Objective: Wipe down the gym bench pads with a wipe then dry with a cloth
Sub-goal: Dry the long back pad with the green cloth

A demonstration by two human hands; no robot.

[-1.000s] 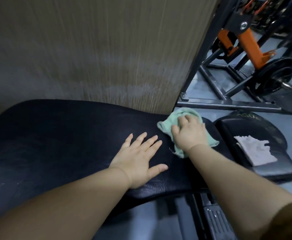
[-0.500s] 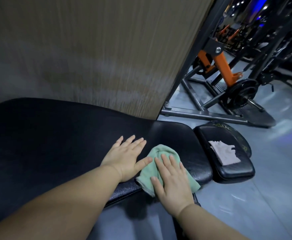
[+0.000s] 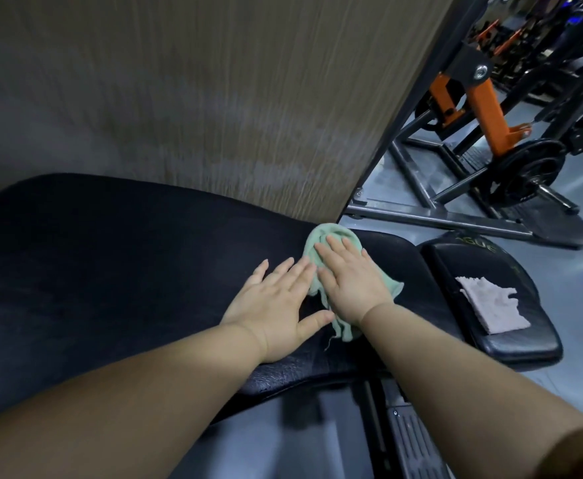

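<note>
A long black bench pad (image 3: 117,264) runs across the middle of the view. My right hand (image 3: 352,281) lies flat with straight fingers on a crumpled green cloth (image 3: 321,238), pressing it onto the pad near its far edge. My left hand (image 3: 276,305) rests flat on the pad just left of the cloth, fingers straight, its fingertips touching the cloth's edge. To the right, on the smaller black seat pad (image 3: 525,344), lies a pale used wipe (image 3: 490,309), apart from both hands.
A wood-grain wall panel (image 3: 197,98) stands directly behind the bench. At the right rear stands an orange and black weight machine (image 3: 483,108) with a plate (image 3: 525,171) on a grey floor. The bench frame (image 3: 411,440) shows below the pad.
My right hand has slid the green cloth from the pad's near edge back up to its far edge. My left hand has stayed flat on the pad.
</note>
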